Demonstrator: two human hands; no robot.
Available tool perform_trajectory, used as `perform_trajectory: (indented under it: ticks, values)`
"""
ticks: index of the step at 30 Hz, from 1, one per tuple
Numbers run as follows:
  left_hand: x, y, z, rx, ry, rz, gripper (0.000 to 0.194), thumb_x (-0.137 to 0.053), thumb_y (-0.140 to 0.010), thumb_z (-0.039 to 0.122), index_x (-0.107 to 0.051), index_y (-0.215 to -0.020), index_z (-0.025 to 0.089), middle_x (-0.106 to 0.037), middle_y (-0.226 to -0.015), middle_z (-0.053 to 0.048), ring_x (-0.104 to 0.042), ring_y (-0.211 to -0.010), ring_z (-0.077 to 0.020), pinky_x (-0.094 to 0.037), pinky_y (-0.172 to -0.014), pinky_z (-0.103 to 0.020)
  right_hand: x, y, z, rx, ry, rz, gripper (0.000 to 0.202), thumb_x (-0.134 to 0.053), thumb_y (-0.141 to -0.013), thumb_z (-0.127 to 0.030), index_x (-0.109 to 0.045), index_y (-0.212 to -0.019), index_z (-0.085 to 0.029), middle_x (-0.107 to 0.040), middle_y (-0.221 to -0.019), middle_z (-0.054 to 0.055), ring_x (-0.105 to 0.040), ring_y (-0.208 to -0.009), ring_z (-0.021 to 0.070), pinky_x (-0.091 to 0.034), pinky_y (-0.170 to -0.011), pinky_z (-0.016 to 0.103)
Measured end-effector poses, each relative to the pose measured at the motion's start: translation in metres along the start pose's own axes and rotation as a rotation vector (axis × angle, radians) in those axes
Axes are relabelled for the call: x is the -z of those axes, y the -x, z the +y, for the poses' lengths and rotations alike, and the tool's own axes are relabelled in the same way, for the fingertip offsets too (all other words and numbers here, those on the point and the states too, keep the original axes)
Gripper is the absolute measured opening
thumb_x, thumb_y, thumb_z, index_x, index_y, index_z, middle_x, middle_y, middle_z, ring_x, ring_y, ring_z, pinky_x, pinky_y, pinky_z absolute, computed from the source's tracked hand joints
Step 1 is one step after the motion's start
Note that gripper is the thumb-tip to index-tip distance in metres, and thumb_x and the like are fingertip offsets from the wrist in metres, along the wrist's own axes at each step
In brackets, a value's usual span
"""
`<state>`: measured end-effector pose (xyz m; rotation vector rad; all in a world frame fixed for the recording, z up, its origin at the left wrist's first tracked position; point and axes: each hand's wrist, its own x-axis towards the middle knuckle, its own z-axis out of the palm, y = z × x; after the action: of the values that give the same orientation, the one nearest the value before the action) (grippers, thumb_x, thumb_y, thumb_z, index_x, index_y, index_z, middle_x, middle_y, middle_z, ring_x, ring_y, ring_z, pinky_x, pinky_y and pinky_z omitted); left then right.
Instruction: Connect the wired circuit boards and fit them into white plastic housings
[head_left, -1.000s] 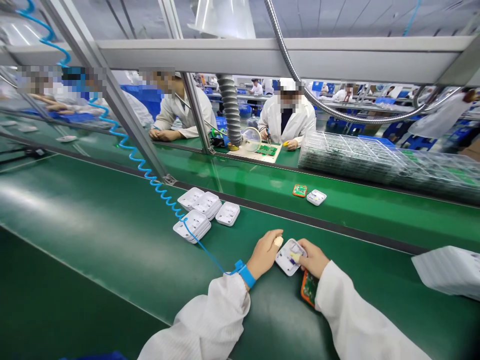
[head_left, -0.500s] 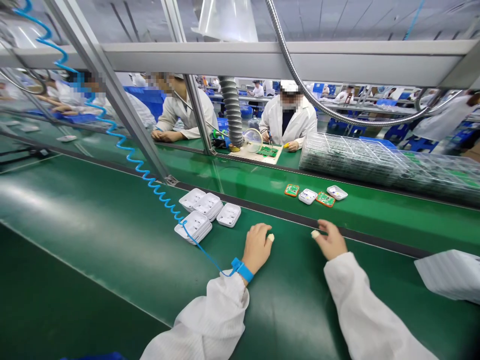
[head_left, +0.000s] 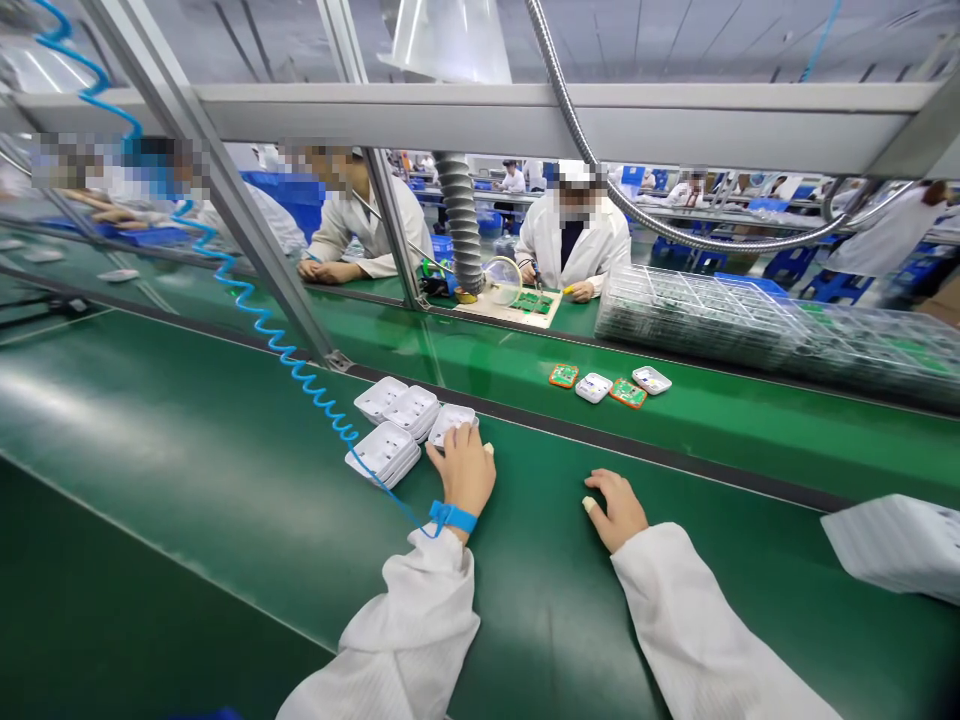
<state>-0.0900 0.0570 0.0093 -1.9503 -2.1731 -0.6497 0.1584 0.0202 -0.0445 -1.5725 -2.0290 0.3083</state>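
- A white case [head_left: 448, 420] lies on the green tabletop [head_left: 547, 590] under the fingers of the left hand [head_left: 469, 470], partly hidden by them.
- The left hand's grip is parted, thumb apart from the curved fingers; whether it has hold of the case cannot be told.
- The step in hand appears to be picking up this case; lifting it would call for closing thumb and fingers on its edges without nudging its neighbours.
- Just left of that grip stand three stacks of similar cases, the nearest stack [head_left: 382, 455] crossed by a blue cord [head_left: 292, 365].
- Right of it, well apart, the right hand [head_left: 619, 512] has loosely bent fingers, thumb apart, with nothing visible in its grip; it seems available to receive the case.
- Beyond both grips lie two orange-edged circuit boards [head_left: 628, 393] and two more white cases [head_left: 594, 387].
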Motion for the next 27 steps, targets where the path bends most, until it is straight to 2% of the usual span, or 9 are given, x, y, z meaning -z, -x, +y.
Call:
perform_trajectory:
  ticks: [4, 10, 13, 16, 18, 21, 24, 27]
  values:
    - [0.012, 0.016, 0.022, -0.114, 0.067, 0.032, 0.04, -0.038, -0.082, 0.02, -0.045, -0.122, 0.014, -0.045, -0.128, -0.013, -0.032, -0.121, -0.0309, -0.006, -0.103, -0.06, 0.0, 0.001, -0.002, -0.001, 0.015, -0.007, 0.026, -0.043, -0.078, -0.024, -0.055, -0.101, -0.018, -0.052, -0.114, 0.01, -0.048, -0.105, 0.0215, -0.04, -0.088, 0.041]
    - [0.009, 0.057, 0.062, -0.381, 0.168, -0.129, 0.034, -0.045, -0.079, 0.019, -0.05, -0.113, 0.016, -0.052, -0.115, -0.011, -0.039, -0.112, -0.0281, -0.007, -0.105, -0.058, 0.001, 0.001, -0.004, 0.021, 0.029, 0.002, 0.025, -0.044, -0.078, -0.021, -0.055, -0.1, -0.016, -0.051, -0.114, 0.011, -0.046, -0.105, 0.0218, -0.038, -0.09, 0.041]
    - [0.005, 0.065, 0.067, -0.427, 0.169, -0.168, 0.034, -0.048, -0.078, 0.022, -0.05, -0.111, 0.016, -0.053, -0.11, -0.011, -0.042, -0.107, -0.0275, -0.01, -0.104, -0.058, 0.001, 0.001, -0.006, 0.03, 0.024, -0.01, 0.025, -0.044, -0.077, -0.02, -0.055, -0.1, -0.016, -0.051, -0.114, 0.011, -0.046, -0.104, 0.0217, -0.038, -0.089, 0.04]
    - [0.006, 0.065, 0.066, -0.407, 0.167, -0.155, 0.038, -0.049, -0.077, 0.021, -0.048, -0.115, 0.017, -0.052, -0.113, -0.012, -0.044, -0.106, -0.0281, -0.014, -0.103, -0.058, 0.001, 0.001, -0.008, 0.016, 0.022, 0.017, 0.025, -0.045, -0.076, -0.018, -0.056, -0.098, -0.016, -0.052, -0.113, 0.011, -0.046, -0.104, 0.0215, -0.038, -0.088, 0.039]
    - [0.007, 0.064, 0.066, -0.405, 0.178, -0.117, 0.043, -0.049, -0.077, 0.019, -0.046, -0.12, 0.018, -0.046, -0.123, -0.013, -0.039, -0.115, -0.0305, -0.015, -0.102, -0.057, 0.002, 0.001, -0.012, 0.009, 0.014, 0.035, 0.025, -0.045, -0.075, -0.016, -0.056, -0.097, -0.016, -0.052, -0.112, 0.011, -0.046, -0.103, 0.0215, -0.038, -0.088, 0.039]
    - [0.008, 0.067, 0.071, -0.49, 0.229, -0.07, 0.055, -0.048, -0.078, 0.019, -0.034, -0.131, 0.018, -0.029, -0.14, -0.013, -0.021, -0.129, -0.0318, -0.016, -0.104, -0.055, 0.001, -0.004, -0.019, -0.007, -0.021, 0.06, 0.026, -0.046, -0.075, -0.017, -0.056, -0.099, -0.016, -0.055, -0.108, 0.01, -0.048, -0.098, 0.0214, -0.039, -0.086, 0.038]
    - [0.008, 0.074, 0.08, -0.662, 0.293, -0.106, 0.062, -0.047, -0.08, 0.024, -0.023, -0.137, 0.018, -0.018, -0.146, -0.011, -0.011, -0.134, -0.0304, -0.016, -0.105, -0.051, -0.004, -0.012, -0.027, -0.016, -0.114, 0.114, 0.027, -0.044, -0.079, -0.024, -0.055, -0.102, -0.017, -0.057, -0.103, 0.009, -0.05, -0.094, 0.0213, -0.04, -0.084, 0.037]
    - [0.006, 0.078, 0.086, -0.797, 0.343, -0.159, 0.06, -0.044, -0.083, 0.032, -0.023, -0.138, 0.02, -0.016, -0.147, -0.009, -0.01, -0.134, -0.0304, -0.016, -0.105, -0.051, -0.013, -0.021, -0.03, -0.018, -0.293, 0.212, 0.031, -0.039, -0.083, -0.029, -0.054, -0.108, -0.017, -0.057, -0.105, 0.009, -0.051, -0.098, 0.021, -0.04, -0.088, 0.036]
